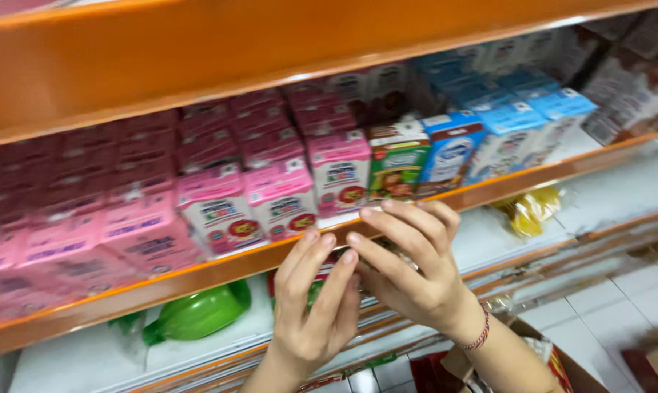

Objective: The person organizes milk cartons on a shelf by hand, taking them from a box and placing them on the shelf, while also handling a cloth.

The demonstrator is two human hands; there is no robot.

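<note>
Cartons of drink fill the orange shelf (198,273) at the middle of the scene, and both hands are raised just below its front lip, holding between them a small carton (321,280) that is mostly hidden; only slivers of red and green show between the fingers, so its kind cannot be told. Left hand (310,306) comes up from the near edge with its fingers straight and pressed against the near side of that hidden carton. Right hand (409,269), wearing a braided bracelet (480,336) at the wrist, curls its fingers over the top and far side, the fingertips touching the shelf's lip. On the shelf stand rows of pink cartons (281,193) to the left, a single green carton (396,161) just right of them, then blue cartons (511,127) running farther right and back. On the white lower shelf (74,360) a green plastic bottle (198,314) lies on its side left of the hands, and a yellow packet (529,211) rests to the right. An open cardboard box (561,364) sits near the right forearm on the tiled floor
</note>
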